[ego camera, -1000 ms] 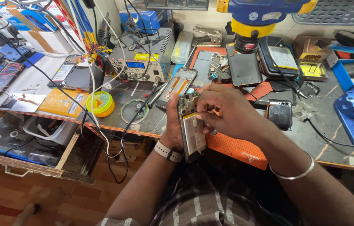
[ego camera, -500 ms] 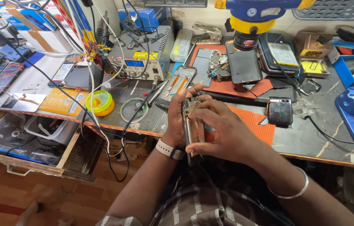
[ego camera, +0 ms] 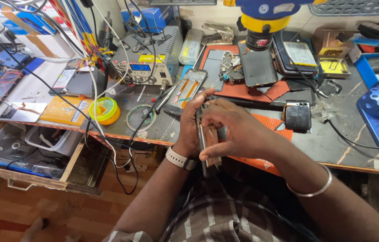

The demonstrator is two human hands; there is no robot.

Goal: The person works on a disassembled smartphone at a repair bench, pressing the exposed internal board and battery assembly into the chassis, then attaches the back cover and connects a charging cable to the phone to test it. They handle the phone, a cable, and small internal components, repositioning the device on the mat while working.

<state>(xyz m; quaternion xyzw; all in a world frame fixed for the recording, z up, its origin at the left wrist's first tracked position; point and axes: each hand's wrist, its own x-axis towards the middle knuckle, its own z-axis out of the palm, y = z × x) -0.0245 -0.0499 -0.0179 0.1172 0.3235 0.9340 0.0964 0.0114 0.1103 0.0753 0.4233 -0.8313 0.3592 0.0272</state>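
Two hands are closed on one opened dark smartphone body with exposed internals (ego camera: 208, 144), held on edge over the front lip of the cluttered grey workbench (ego camera: 328, 143), at 6 o'clock from the blue-and-yellow microscope head (ego camera: 265, 18). A second ago the phone lay flatter, its open face turned to the camera; it now stands nearly edge-on. Judged from that turn, work has passed from looking into the interior to handling the side or frame.

Left hand (ego camera: 194, 123), wearing a white wrist strap, cups the phone from behind at 9 o'clock, its fingers wrapped over the upper end. Right hand (ego camera: 239, 130), with a silver bangle (ego camera: 313, 190) on the forearm, comes in from 3 o'clock; fingertips press the upper part of the edge, thumb lies along the lower side. Both grips are firm on the phone; neither hand is free.

Orange ridged work mat (ego camera: 272, 121) lies directly beneath and beyond the hands. A second opened phone chassis with orange flex strips (ego camera: 186, 92) lies flat at 11 o'clock. Yellow tape roll (ego camera: 104, 110) sits well apart at 9 o'clock.
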